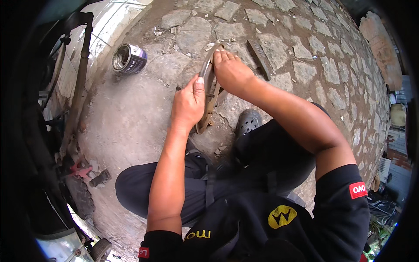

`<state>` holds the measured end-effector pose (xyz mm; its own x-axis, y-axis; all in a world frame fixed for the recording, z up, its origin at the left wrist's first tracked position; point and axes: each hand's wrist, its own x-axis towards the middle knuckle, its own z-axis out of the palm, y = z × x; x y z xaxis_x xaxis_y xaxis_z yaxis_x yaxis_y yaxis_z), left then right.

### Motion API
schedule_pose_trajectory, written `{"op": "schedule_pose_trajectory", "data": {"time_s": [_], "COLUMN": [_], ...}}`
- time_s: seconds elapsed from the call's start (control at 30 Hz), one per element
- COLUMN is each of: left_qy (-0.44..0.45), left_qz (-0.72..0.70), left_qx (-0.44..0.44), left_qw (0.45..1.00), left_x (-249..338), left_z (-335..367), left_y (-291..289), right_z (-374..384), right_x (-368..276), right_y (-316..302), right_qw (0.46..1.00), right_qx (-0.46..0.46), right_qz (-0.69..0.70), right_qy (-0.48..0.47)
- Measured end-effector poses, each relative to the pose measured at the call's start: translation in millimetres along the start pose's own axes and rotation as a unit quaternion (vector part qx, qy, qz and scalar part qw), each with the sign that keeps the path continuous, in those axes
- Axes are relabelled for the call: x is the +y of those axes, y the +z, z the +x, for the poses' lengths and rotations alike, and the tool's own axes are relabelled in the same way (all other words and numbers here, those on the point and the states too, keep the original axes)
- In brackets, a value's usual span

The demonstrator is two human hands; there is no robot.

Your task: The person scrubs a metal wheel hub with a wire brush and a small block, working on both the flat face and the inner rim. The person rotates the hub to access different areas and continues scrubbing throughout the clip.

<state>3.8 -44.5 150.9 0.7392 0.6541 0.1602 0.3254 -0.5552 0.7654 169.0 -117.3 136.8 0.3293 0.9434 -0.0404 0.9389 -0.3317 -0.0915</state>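
A curved, brownish metal part that looks like a brake shoe (204, 117) stands on edge in front of me, its long curved face turned to the left. My left hand (188, 102) grips its near half, the thumb lying along the curved face. Across the far end lies my right hand (231, 71), fingers bent over the rim and close together; whether anything thin is under them is hidden. Just right of that hand, a long dark strip (259, 59) with a slight curve rests on the stones.
An open paint can (135, 60) lies tipped on the ground at the far left. A vehicle's dark underside parts and a red metal piece (81, 169) line the left side. My feet in dark clogs (248, 122) are close to the work. Irregular paving stones (303, 72) cover the ground ahead.
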Motion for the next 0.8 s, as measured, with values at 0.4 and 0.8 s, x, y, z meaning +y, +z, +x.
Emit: {"op": "schedule_pose_trajectory", "data": {"time_s": [0.4,0.8], "left_qy": [-0.003,-0.006], "left_qz": [0.013,-0.016], "left_qx": [0.003,0.0], "left_qw": [1.0,1.0], "left_x": [-8.9,-19.6], "left_z": [7.1,6.7], "left_y": [-2.0,-1.3], "right_z": [-0.6,17.6], "right_x": [-8.2,22.8], "right_y": [-1.5,-5.1], "right_qw": [0.999,0.978], "right_qx": [0.018,0.009], "right_qz": [0.018,0.203], "right_qy": [-0.027,-0.057]}}
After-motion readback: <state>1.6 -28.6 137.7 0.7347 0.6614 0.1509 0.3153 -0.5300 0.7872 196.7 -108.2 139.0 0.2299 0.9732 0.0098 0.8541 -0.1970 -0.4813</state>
